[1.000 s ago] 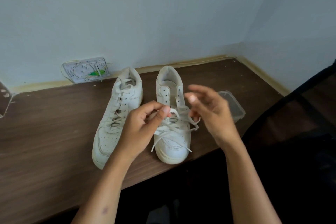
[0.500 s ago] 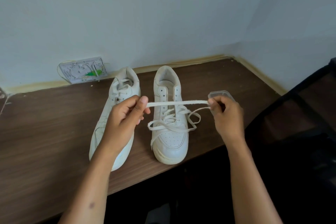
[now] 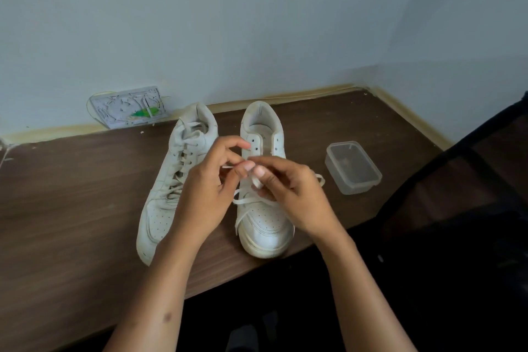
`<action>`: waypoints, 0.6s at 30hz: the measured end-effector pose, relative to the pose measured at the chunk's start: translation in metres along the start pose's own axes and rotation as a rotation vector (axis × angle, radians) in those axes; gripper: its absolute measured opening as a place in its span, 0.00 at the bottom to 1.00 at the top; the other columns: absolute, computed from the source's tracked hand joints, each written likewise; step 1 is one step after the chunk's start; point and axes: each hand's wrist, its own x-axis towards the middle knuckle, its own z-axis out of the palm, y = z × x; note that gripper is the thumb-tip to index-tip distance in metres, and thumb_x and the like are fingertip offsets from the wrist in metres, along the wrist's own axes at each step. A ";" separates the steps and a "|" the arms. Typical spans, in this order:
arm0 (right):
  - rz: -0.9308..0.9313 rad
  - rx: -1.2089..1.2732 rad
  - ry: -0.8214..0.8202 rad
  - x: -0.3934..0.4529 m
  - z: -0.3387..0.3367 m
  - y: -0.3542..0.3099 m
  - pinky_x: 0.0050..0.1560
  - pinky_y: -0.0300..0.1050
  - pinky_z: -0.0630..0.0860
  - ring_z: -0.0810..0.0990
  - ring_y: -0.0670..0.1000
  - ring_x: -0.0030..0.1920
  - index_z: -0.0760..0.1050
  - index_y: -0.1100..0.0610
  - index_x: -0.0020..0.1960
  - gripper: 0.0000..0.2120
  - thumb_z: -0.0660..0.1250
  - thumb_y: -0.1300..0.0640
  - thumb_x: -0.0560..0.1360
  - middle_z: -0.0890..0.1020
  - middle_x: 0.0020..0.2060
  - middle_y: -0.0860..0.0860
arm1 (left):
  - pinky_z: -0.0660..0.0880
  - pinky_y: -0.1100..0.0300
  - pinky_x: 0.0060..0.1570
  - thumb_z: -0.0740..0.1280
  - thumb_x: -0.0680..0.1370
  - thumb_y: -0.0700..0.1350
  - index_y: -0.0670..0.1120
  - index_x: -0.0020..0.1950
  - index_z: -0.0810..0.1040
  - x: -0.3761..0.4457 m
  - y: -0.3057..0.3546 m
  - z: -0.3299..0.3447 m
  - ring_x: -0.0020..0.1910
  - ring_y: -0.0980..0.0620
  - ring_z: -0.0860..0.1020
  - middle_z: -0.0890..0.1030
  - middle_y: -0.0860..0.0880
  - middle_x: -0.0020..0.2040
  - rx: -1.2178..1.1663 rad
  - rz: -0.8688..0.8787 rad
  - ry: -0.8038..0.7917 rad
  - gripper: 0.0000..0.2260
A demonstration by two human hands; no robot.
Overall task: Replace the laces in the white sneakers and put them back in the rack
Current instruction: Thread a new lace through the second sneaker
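Two white sneakers stand side by side on the brown table [image 3: 71, 194], toes toward me. The left sneaker [image 3: 163, 208] is laced up. The right sneaker [image 3: 265, 226] has its upper eyelets bare, and a loose white lace [image 3: 243, 200] lies across its front. My left hand [image 3: 211, 194] and my right hand [image 3: 288, 194] meet above the right sneaker, and both pinch the lace between thumb and fingers. The stretch of lace between my fingertips is mostly hidden.
A clear plastic box [image 3: 353, 167] sits on the table right of the sneakers. A white wall plate [image 3: 128, 107] with a green bit leans at the wall behind. The table's front edge runs just below the toes. A dark chair [image 3: 471, 208] stands at the right.
Half a second ago my hands held the lace stretched wide apart. Now they have come together over the right sneaker with the lace gathered between them.
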 end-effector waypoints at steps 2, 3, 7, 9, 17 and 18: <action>-0.023 -0.011 0.008 0.001 -0.004 0.001 0.45 0.43 0.80 0.82 0.46 0.41 0.83 0.56 0.55 0.10 0.68 0.54 0.78 0.83 0.39 0.48 | 0.76 0.61 0.44 0.68 0.78 0.48 0.53 0.58 0.74 0.002 0.001 -0.001 0.47 0.56 0.81 0.82 0.56 0.41 -0.030 -0.007 0.040 0.10; -0.038 -0.030 0.015 0.001 -0.007 0.002 0.45 0.43 0.79 0.82 0.45 0.41 0.84 0.55 0.53 0.09 0.69 0.54 0.77 0.83 0.39 0.49 | 0.76 0.62 0.43 0.68 0.77 0.48 0.53 0.57 0.75 0.002 0.000 -0.001 0.46 0.56 0.81 0.82 0.56 0.42 -0.041 -0.021 0.043 0.09; -0.071 -0.097 0.018 -0.001 -0.012 0.005 0.49 0.50 0.77 0.80 0.50 0.41 0.85 0.52 0.50 0.06 0.72 0.55 0.74 0.81 0.40 0.50 | 0.73 0.66 0.44 0.70 0.76 0.48 0.55 0.55 0.76 0.003 -0.001 -0.001 0.44 0.57 0.81 0.83 0.57 0.42 -0.064 -0.067 0.007 0.09; -0.111 -0.183 0.052 -0.001 -0.009 0.007 0.52 0.50 0.75 0.78 0.49 0.45 0.85 0.49 0.48 0.04 0.73 0.53 0.74 0.81 0.40 0.45 | 0.74 0.63 0.45 0.71 0.75 0.48 0.56 0.55 0.76 0.002 -0.001 0.001 0.44 0.57 0.81 0.83 0.57 0.41 -0.069 -0.070 -0.002 0.10; -0.243 -0.270 0.188 -0.001 -0.007 0.004 0.50 0.55 0.75 0.78 0.46 0.44 0.84 0.48 0.49 0.05 0.73 0.54 0.73 0.83 0.39 0.41 | 0.78 0.61 0.44 0.68 0.77 0.52 0.50 0.56 0.77 0.001 0.009 0.006 0.42 0.58 0.82 0.84 0.57 0.40 -0.060 -0.059 -0.010 0.10; -0.256 -0.278 0.228 -0.001 -0.007 0.004 0.49 0.54 0.75 0.78 0.46 0.44 0.84 0.50 0.48 0.04 0.73 0.54 0.74 0.83 0.39 0.41 | 0.79 0.55 0.43 0.65 0.78 0.53 0.51 0.56 0.78 0.000 0.008 0.004 0.40 0.55 0.82 0.83 0.57 0.39 -0.051 -0.066 -0.017 0.10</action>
